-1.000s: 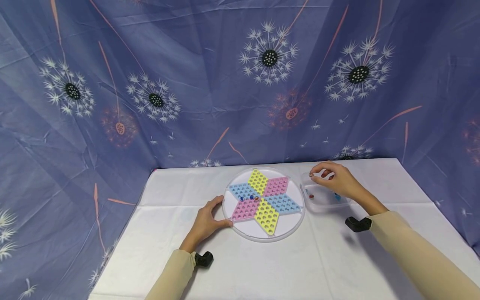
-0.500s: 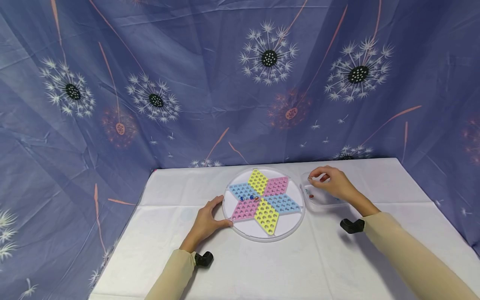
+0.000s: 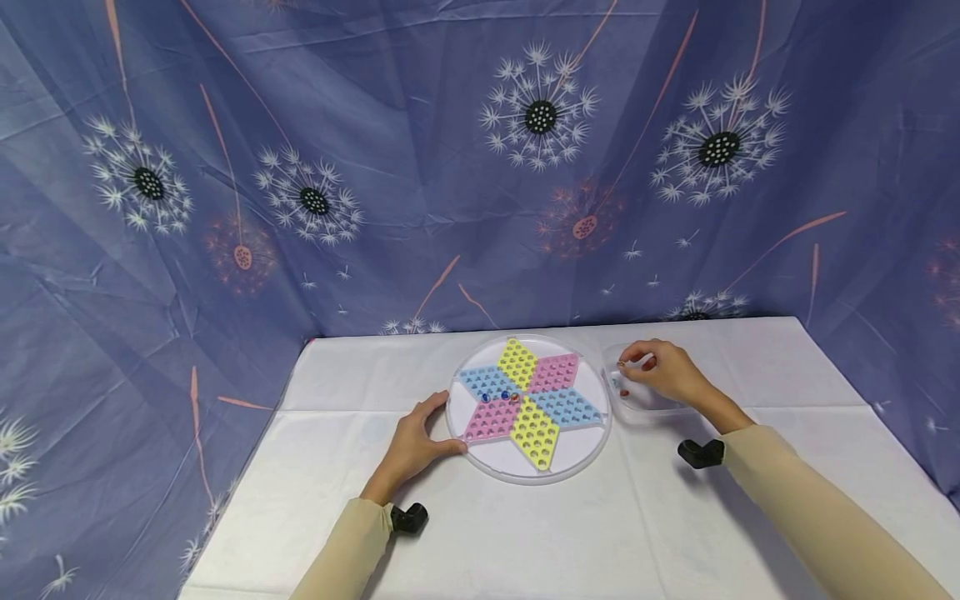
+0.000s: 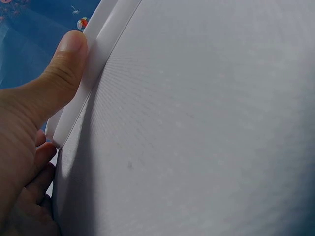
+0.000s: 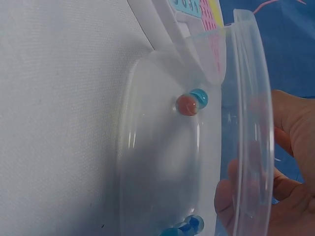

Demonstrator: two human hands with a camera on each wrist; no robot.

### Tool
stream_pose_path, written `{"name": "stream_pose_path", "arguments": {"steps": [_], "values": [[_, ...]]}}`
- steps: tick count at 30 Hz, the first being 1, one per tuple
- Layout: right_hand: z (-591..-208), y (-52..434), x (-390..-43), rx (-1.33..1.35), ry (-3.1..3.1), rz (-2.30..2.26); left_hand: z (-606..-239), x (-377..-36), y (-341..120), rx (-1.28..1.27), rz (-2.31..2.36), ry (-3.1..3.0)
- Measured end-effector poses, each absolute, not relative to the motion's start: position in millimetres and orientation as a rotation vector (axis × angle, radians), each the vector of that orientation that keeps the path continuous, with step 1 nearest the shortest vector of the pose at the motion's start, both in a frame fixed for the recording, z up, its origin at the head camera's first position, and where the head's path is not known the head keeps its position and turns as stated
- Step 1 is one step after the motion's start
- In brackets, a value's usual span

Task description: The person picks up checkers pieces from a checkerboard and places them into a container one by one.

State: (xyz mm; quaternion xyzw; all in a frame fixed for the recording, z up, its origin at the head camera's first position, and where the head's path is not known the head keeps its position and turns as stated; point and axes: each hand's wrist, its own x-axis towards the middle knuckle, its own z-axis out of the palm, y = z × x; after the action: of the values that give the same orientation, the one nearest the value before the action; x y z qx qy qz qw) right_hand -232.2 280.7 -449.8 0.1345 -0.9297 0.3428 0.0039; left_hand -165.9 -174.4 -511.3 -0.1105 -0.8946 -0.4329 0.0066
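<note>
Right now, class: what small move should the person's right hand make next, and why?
Probably lower the right hand into the clear container and pinch a marble. It hovers there seemingly holding nothing, the star board has only three marbles placed, and the left hand steadies the board's rim.

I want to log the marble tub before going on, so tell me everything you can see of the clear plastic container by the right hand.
The clear plastic container is a shallow see-through tub with rounded corners and a raised rim. It sits upright on the white tablecloth, just right of the round game board. Inside lie a red marble touching a blue marble, with more blue ones at the other end. The right hand reaches into it over the rim.
</note>
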Motion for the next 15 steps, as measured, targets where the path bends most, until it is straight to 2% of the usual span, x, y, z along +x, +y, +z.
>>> {"name": "stream_pose_path", "arguments": {"steps": [15], "values": [[-450.7, 278.7, -231.1, 0.431, -2.911, 1.052, -510.7, -165.7, -174.4, -0.352, -1.347, -2.802]]}}
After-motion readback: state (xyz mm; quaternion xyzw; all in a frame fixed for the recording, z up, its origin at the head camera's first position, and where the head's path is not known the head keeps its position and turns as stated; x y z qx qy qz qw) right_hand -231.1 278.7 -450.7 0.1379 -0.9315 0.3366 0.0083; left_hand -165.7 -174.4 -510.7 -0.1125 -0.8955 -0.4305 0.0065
